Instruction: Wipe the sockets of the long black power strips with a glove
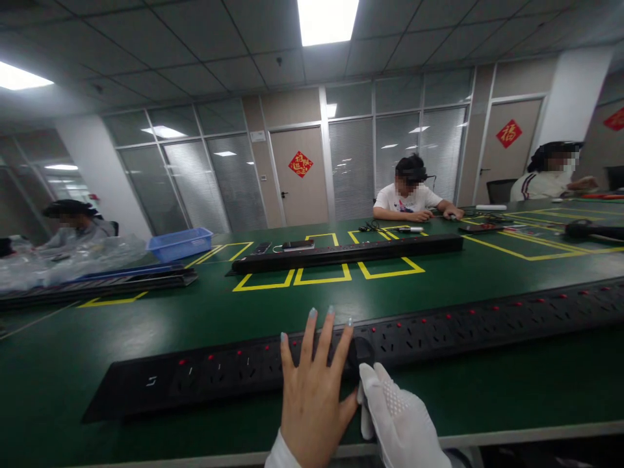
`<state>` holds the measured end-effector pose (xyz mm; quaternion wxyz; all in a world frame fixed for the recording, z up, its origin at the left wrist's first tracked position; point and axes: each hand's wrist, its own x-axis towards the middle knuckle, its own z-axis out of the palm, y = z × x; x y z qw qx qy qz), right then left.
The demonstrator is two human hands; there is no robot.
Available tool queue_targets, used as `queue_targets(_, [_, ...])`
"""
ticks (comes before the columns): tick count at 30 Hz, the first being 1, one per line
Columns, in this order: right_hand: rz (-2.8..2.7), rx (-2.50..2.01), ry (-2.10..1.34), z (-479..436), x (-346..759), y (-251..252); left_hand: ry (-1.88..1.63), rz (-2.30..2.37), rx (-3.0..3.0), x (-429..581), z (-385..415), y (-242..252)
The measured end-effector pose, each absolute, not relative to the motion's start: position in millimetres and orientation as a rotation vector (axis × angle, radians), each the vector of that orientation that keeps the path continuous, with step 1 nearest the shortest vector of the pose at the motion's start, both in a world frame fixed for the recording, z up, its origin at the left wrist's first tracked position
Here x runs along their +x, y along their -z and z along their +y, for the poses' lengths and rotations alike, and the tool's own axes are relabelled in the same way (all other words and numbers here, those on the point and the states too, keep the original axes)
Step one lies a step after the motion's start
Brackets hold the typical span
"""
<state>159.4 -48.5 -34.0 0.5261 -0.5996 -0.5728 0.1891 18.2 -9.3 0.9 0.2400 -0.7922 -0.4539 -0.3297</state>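
We have a long black socket strip [419, 338] lying face up across the near side of the bench [205, 318], its left end visible and its right end past the edge of view. Our bare left hand [316, 383] is spread, gripping nothing, over the strip's face. Our gloved right hand [397, 413] has its fingers drawn together at the near edge, just beside a round black part [362, 351]; we cannot tell whether it grasps anything. Sockets and red dots already line the strip, so we judge its face largely complete, with work centred on that round part. Which sockets are dealt with or left, we cannot tell. Farther off, 1 other black strip [351, 253] lies untouched.
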Motion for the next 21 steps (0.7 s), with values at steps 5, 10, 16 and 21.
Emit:
queue_targets(5, [-1.388,-1.436,-0.614,-48.9,156.9,27.2,0.922,-1.256,-2.210,22.6,-6.0,2.6])
queue_targets(10, [-1.413,-1.414,-0.701,-47.4,156.9,23.0,0.958,-1.257,-2.209,20.9,-6.7,4.8])
queue_targets(16, [-1.300,-1.422,-0.793,-42.5,169.6,27.0,0.940,-1.242,-2.227,19.6,-8.8,4.9])
queue_targets(21, [-1.252,-1.408,-0.869,-39.9,169.6,27.6,0.933,-1.234,-2.211,18.9,-7.8,4.7])
